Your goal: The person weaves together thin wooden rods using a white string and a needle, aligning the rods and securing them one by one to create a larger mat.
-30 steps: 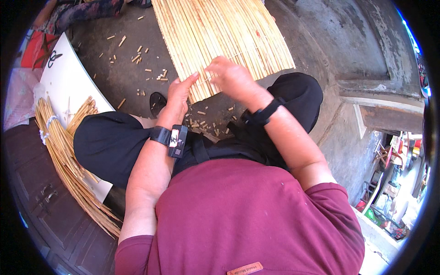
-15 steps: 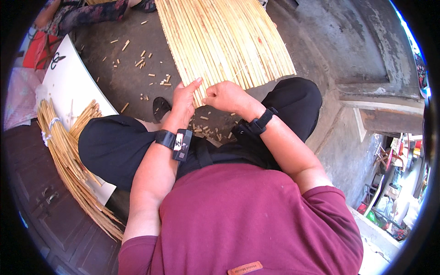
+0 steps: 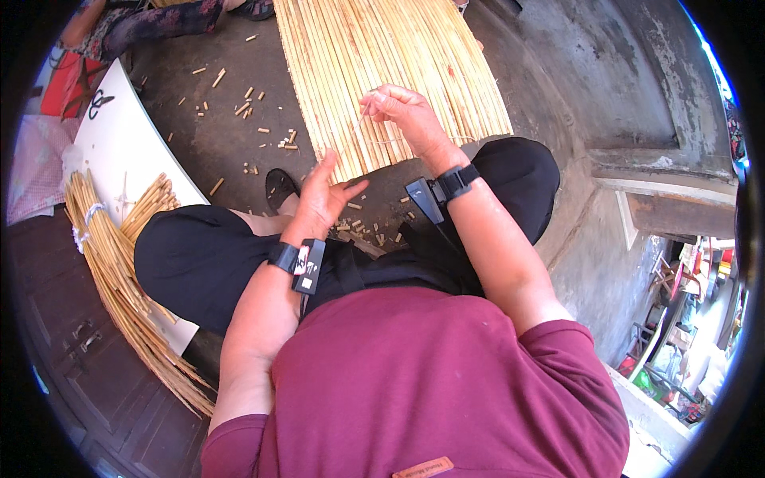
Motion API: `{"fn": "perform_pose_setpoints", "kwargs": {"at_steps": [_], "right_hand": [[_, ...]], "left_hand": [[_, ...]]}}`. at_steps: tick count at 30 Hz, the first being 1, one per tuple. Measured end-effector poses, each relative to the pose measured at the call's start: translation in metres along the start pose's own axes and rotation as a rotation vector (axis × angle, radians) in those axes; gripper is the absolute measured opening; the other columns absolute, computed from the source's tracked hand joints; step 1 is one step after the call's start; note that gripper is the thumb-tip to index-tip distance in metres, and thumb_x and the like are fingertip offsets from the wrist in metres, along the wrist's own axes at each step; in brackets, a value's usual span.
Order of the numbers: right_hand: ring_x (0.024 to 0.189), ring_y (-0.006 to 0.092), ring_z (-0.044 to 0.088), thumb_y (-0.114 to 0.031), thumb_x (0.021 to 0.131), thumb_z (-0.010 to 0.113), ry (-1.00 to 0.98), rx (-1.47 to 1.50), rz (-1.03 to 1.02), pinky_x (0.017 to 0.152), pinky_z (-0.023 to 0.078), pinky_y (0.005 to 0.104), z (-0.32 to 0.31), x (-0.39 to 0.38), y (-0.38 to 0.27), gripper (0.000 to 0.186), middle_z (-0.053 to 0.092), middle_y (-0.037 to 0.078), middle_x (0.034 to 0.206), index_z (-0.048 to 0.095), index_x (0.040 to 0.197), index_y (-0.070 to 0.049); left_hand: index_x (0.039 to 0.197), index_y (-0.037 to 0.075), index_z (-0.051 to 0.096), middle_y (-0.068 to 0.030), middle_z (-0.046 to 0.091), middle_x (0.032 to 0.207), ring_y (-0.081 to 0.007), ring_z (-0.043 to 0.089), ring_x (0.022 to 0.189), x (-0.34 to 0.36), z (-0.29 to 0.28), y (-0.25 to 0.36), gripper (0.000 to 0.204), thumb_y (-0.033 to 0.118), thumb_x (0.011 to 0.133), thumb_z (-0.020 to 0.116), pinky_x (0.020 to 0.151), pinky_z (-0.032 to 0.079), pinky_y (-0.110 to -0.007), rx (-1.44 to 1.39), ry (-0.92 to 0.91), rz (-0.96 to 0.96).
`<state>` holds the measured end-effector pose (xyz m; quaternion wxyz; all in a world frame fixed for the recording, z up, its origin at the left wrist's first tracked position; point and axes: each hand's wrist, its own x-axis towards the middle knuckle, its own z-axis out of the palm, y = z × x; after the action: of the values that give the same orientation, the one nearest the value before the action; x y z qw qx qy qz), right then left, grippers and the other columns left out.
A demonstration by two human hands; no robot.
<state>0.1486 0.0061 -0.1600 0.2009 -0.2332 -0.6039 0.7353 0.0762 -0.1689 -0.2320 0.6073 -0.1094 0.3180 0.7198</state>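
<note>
A mat of pale straw-coloured stalks (image 3: 382, 48) laid side by side stretches away in front of me. Over its near part, my right hand (image 3: 407, 118) is raised with thumb and fingers pinched on a thin thread (image 3: 362, 121). The thread hangs in a loop over the stalks and runs across them near the mat's edge; where it ends I cannot make out. My left hand (image 3: 322, 197) is beside the near left corner of the mat, open, its fingers spread and palm partly up, holding nothing.
Short cut stalk pieces (image 3: 243, 107) are scattered over the dark floor. At the left a tied bundle of long stalks (image 3: 111, 255) leans on a white board (image 3: 127, 103). Another person's patterned trouser leg (image 3: 159, 28) shows at the far left. A wall (image 3: 637, 88) stands at the right.
My hands were close together at the mat's near left corner. The right hand has risen away and to the right, drawing the thread; the left has opened and dropped slightly nearer me.
</note>
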Motion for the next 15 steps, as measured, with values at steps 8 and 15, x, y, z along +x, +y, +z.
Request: {"fn": "perform_pose_setpoints", "kwargs": {"at_steps": [8,15], "right_hand": [[0.058,0.0092,0.049,-0.023,0.098,0.049,-0.268,0.338,0.216,0.063,0.049,0.027,0.026,0.02,0.022,0.022,0.046,-0.002,0.066,0.056,0.092,-0.003],[0.047,0.005,0.026,-0.019,0.097,0.048,-0.27,0.678,0.314,0.042,0.022,0.0202,0.033,0.031,0.039,0.019,0.033,-0.006,0.057,0.054,0.087,-0.005]], "left_hand": [[0.124,0.001,0.046,-0.0127,0.063,0.108,-0.0278,0.065,0.094,0.0,0.014,-0.014,0.035,0.004,0.09,0.055,0.089,0.052,-0.047,0.184,0.115,0.216],[0.118,0.001,0.05,-0.0097,0.063,0.105,-0.0223,0.065,0.09,0.002,0.02,-0.007,0.031,0.003,0.088,0.058,0.082,0.056,-0.041,0.22,0.146,0.245]]}}
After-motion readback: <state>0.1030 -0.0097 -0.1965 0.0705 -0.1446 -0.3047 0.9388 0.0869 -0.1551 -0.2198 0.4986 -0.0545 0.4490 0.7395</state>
